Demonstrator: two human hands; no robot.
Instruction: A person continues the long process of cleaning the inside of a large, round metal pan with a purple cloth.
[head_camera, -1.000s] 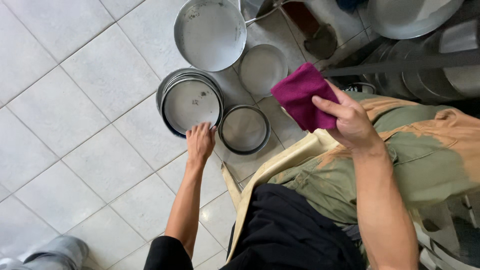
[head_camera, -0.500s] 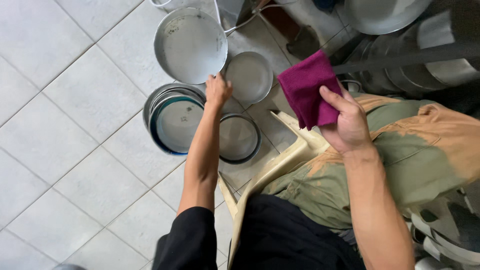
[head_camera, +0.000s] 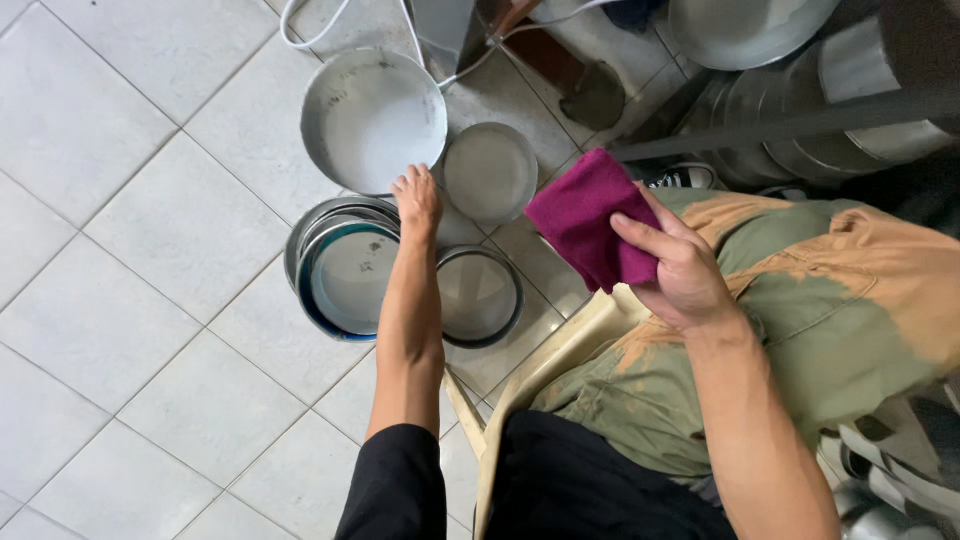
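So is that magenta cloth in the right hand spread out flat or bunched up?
Bunched up: the magenta cloth sits folded in the right hand, thumb pressed across it.

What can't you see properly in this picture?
Head view:
- left hand: whether its fingertips touch the big round pan rim is too small to tell.
- stacked pans: partly hidden by the forearm.
- top-right pan: cut off by the edge.
- magenta cloth: right hand covers part.

Pale grey tiled floor (head_camera: 120, 200) — cream plastic chair (head_camera: 560, 350).
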